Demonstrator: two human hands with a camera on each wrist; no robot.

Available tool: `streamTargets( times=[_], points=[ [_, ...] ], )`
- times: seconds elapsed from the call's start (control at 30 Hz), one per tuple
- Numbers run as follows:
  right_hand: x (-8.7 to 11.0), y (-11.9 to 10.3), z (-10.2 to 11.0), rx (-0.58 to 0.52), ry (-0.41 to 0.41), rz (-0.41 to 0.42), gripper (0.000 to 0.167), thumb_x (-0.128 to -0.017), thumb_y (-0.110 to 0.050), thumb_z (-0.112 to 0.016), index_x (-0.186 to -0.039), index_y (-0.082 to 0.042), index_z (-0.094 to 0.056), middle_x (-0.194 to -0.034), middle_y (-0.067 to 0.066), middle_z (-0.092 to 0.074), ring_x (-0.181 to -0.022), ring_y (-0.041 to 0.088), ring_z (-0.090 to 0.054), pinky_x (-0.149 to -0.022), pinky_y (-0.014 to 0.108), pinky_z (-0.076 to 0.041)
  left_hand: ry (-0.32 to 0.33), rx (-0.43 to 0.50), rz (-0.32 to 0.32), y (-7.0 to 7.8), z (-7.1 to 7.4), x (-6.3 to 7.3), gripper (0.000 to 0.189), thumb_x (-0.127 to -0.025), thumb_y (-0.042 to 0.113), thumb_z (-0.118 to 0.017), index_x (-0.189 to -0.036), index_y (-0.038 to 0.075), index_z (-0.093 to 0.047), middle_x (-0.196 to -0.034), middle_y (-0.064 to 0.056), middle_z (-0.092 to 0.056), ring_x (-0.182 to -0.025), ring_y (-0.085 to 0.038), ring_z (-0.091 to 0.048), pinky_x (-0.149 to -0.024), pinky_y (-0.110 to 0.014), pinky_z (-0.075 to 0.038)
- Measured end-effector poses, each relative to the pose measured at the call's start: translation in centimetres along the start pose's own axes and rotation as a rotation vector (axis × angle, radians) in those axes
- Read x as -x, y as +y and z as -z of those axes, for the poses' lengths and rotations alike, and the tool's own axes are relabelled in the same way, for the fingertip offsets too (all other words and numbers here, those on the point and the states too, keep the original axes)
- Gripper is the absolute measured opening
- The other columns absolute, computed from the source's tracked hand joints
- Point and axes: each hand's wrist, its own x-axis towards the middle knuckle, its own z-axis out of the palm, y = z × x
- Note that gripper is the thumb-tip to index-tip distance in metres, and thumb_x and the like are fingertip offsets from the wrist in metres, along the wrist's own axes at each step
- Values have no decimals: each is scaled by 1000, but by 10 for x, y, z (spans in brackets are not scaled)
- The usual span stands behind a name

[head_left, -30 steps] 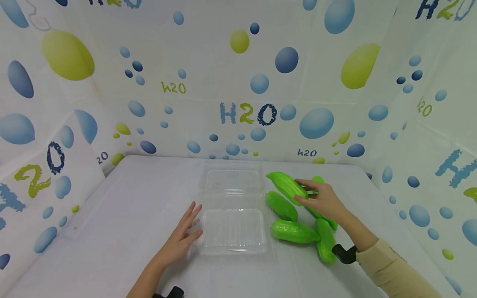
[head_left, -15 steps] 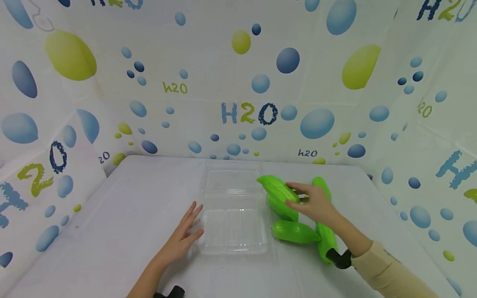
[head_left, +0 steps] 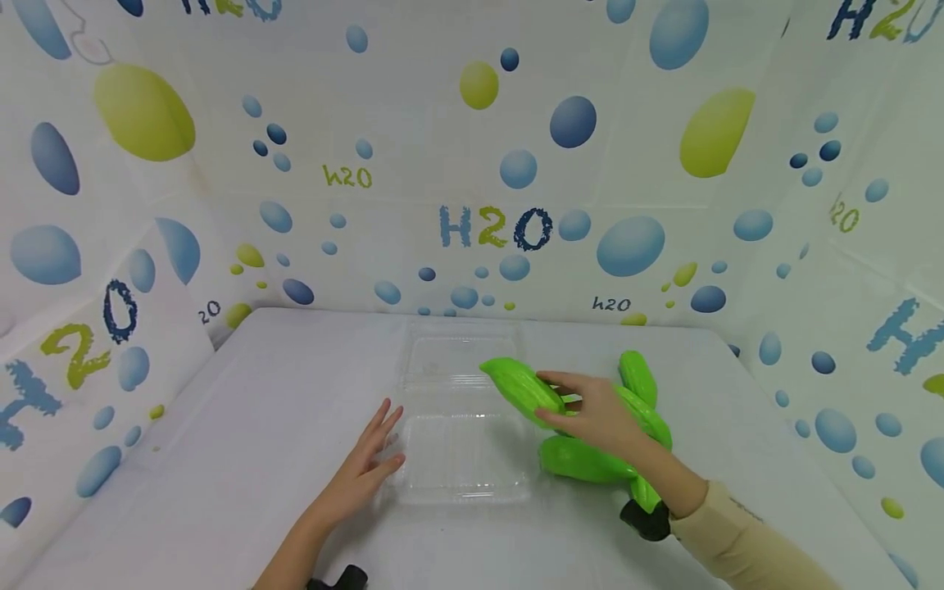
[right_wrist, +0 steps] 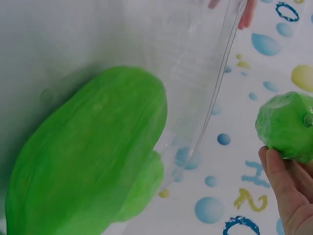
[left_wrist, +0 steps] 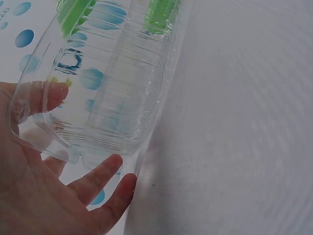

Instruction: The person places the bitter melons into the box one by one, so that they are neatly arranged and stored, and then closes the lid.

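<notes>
A pale green, ridged gourd-like vegetable (head_left: 519, 389) is held above the right side of a clear plastic clamshell box (head_left: 457, 463). My right hand (head_left: 601, 414) grips its blunt end between thumb and fingers, and the tapered tip points left. In the right wrist view that held vegetable (right_wrist: 283, 122) is in the air past the box rim. The box lies unfolded, its lid (head_left: 453, 352) at the far side. My left hand (head_left: 361, 463) is at the box's left edge, fingers extended. In the left wrist view the thumb (left_wrist: 56, 93) overlaps the clear rim.
Several similar green vegetables lie right of the box: one in front (head_left: 583, 459), one behind (head_left: 639, 378), others partly hidden by my right arm. A white cloth (head_left: 295, 393) covers the table. Behind stands a printed curtain (head_left: 413, 123) with blue and green drops.
My right hand has carried the held vegetable leftward and slightly down, from over the pile to the box's right side. The left hand stays in place.
</notes>
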Motion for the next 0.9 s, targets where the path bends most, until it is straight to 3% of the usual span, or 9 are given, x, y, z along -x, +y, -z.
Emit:
streamTargets(
  times=[0.2,0.53,0.9],
  points=[
    [-2,-8,-16,-61,-23,4,53,-80,-24,-72,-123,1,-55,-121,13,-57,-101,26,-59,-74,24,-51,18,-26,12,0,0,0,60,-91,5,-53,-145,7,-25,-152,-16,-2,-122,-50,-33,-88,-61,-36],
    [-1,-17,-44,-33,-16,-15,49,-78,-21,-72,-121,-2,-58,-112,8,-61,-94,22,-60,-72,22,-51,25,-37,-1,-1,-2,-1,59,-90,6,-54,-142,0,-27,-151,-19,-4,-122,-51,-33,-87,-58,-40],
    [-5,-22,-65,-45,4,9,48,-79,-19,-72,-120,1,-57,-117,14,-60,-92,23,-63,-70,23,-51,35,-54,9,0,-2,-1,59,-90,8,-55,-142,2,-29,-151,-19,-6,-121,-50,-35,-86,-59,-39]
  ],
)
